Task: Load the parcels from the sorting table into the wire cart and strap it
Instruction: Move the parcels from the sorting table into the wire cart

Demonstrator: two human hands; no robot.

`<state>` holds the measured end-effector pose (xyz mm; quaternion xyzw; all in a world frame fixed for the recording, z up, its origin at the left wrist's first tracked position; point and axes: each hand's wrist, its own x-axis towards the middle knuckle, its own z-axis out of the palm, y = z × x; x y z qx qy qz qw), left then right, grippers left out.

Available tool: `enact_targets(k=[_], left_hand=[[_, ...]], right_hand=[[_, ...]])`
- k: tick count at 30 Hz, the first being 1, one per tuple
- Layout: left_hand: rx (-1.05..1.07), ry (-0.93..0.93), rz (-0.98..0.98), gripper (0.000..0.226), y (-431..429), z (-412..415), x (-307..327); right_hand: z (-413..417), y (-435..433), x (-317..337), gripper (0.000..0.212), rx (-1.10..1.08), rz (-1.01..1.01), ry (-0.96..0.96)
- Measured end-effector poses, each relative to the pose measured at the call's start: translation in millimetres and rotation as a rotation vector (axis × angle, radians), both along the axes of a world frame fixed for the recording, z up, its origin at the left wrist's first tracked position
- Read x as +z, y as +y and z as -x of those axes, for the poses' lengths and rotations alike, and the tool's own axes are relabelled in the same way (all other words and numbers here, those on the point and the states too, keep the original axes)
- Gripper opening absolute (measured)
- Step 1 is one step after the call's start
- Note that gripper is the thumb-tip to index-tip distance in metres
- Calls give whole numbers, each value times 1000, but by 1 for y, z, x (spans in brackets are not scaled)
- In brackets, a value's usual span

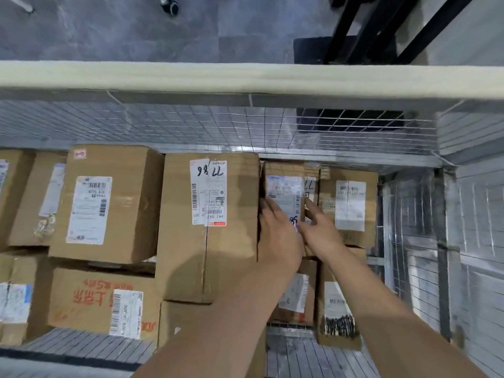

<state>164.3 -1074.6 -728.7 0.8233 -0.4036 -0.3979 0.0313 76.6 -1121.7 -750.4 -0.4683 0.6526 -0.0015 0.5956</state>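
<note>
- While both my arms reach down into the wire cart (218,126), my left hand (279,236) grips the left edge of a narrow parcel (283,184), with its fingers (264,207) curled into the gap beside it.
- Right hand (320,233): fingers lie fairly straight along the parcel's right edge, pressing inward and clasping nothing.
- The parcel stands on edge, label up, in the slot between a large box (210,241) on its left and a labelled box (350,203) on its right. It seems to touch both.
- Handling, my judgement: stiff cardboard, small, probably light. The label and tape look slick, so I would hold it by the two long edges, not the label face.
- The slot is tight, so I would ease it straight down and mind fingers caught against the large box.
- Farther off: the mesh back wall, a padded top rail (245,77), then grey floor (109,28).
- No strap in view.
</note>
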Motion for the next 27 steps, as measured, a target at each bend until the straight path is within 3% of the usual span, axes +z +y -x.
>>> enact_targets(k=[8, 12, 17, 23, 27], left_hand=[[-110, -44, -33, 102, 1, -4, 3], [-248, 39, 20, 77, 11, -16, 26], [-443, 129, 112, 49, 48, -51, 65], [-560, 193, 14, 49, 83, -110, 132], [-627, 165, 87, 38, 106, -160, 212]], right_hand=[[-6, 13, 23, 55, 61, 0, 2], [-2, 38, 54, 39, 99, 99, 69], [-3, 112, 93, 53, 304, 121, 121], [-35, 175, 176, 52, 54, 181, 232], [-60, 208, 265, 48, -59, 254, 263]])
